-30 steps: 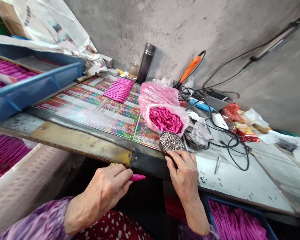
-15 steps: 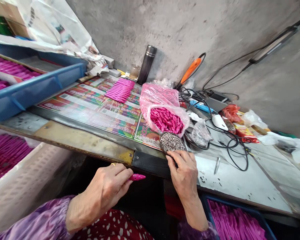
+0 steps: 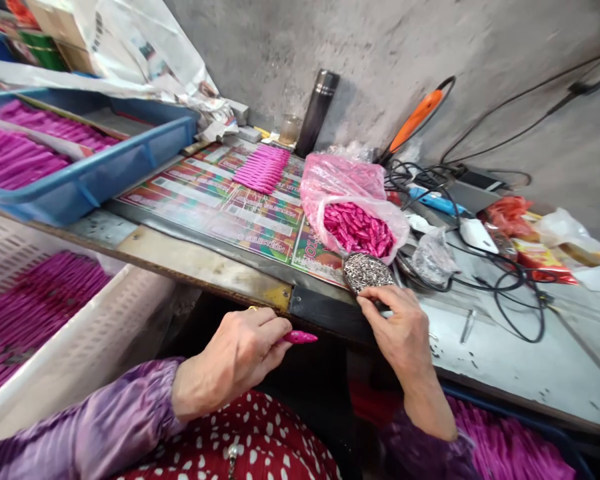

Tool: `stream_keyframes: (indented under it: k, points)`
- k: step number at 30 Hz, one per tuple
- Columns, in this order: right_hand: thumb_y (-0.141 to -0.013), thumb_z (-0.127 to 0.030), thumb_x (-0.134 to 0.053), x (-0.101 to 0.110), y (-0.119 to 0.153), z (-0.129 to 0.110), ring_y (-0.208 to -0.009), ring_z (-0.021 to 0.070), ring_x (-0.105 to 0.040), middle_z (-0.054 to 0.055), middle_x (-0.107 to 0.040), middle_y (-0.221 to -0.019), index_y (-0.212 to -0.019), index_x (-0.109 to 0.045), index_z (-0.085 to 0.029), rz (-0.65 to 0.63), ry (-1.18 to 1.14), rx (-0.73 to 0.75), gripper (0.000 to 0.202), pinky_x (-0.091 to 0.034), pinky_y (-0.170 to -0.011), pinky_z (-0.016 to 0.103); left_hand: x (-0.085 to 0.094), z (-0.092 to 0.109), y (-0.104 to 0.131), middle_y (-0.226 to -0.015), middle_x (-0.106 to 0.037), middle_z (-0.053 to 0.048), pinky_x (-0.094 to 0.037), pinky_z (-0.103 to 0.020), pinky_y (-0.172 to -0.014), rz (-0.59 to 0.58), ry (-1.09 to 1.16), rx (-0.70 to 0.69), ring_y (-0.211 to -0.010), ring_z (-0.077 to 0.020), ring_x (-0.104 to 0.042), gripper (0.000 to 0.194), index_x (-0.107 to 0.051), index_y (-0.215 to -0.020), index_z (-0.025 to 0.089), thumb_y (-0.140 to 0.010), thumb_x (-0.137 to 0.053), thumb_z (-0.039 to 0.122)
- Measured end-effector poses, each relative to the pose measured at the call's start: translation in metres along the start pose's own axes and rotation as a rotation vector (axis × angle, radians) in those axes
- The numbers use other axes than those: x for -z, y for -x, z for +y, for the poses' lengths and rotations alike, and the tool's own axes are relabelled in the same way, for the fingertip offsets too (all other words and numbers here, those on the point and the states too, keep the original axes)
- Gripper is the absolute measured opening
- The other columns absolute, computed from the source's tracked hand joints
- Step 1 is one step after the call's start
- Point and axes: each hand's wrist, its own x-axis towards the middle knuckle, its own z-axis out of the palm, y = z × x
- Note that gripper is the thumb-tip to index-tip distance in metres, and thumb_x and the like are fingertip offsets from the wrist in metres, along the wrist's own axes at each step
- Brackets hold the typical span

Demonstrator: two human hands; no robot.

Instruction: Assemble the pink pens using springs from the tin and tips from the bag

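Observation:
My left hand (image 3: 243, 350) is closed around a slim pink pen-like piece (image 3: 301, 337), whose pointed tip sticks out to the right past the fingertips. It is held just in front of the table edge. At the near rim of a dark oval dish (image 3: 348, 277) is my right hand (image 3: 399, 327), thumb and fingers drawn together over small silvery metal pieces (image 3: 369, 268). Whatever those fingertips pinch is too small to make out. Behind the dish an open pink plastic bag (image 3: 337, 175) is full of short, pointed pink parts (image 3: 360, 230).
A row of pink sticks (image 3: 263, 168) lies on the printed sheet (image 3: 195, 200). A blue crate (image 3: 130, 160) stands left, above a white basket (image 3: 95, 333). A black flask (image 3: 317, 113), an orange-handled tool (image 3: 416, 120) and tangled cables (image 3: 517, 293) line the back and right.
The scene has shifted rightward in the picture as the head turned left. Both hands keep much the same pose: the left with the pink piece, the right at the dish.

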Motion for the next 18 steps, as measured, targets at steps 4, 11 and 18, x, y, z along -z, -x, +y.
stream_keyframes:
  k: [4, 11, 18]
  points:
    - [-0.091, -0.027, -0.063, 0.004, 0.006, -0.015, -0.08, 0.0224, -0.061, 0.003, -0.071, -0.079, -0.081, -0.071, -0.022, 0.075, -0.051, -0.007, 0.014, -0.046, -0.078, 0.037, 0.009, 0.004, -0.003, -0.075, -0.062, -0.001, -0.04, -0.027, -0.058, -0.042, 0.066, 0.043, -0.064, -0.0145, -0.058, 0.011, -0.071, -0.093, 0.014, -0.092, -0.06, 0.01]
    - [-0.093, -0.016, -0.066, 0.003, 0.036, -0.084, -0.08, 0.0177, -0.066, 0.001, -0.07, -0.086, -0.089, -0.068, -0.023, -0.028, -0.43, -0.062, 0.008, -0.052, -0.073, 0.03, 0.013, 0.009, -0.005, -0.072, -0.064, 0.001, -0.039, -0.024, -0.058, -0.073, 0.155, 0.119, -0.063, -0.0121, -0.058, 0.007, -0.071, -0.089, 0.014, -0.088, -0.066, 0.01]
    - [-0.094, -0.011, -0.064, -0.009, 0.042, -0.106, -0.088, 0.0207, -0.064, 0.003, -0.07, -0.088, -0.091, -0.069, -0.022, -0.049, -0.553, 0.028, 0.012, -0.053, -0.082, 0.036, 0.012, 0.012, -0.006, -0.071, -0.064, 0.0, -0.041, -0.025, -0.058, -0.083, 0.126, 0.121, -0.062, -0.0134, -0.059, 0.011, -0.071, -0.087, 0.015, -0.092, -0.061, 0.014]
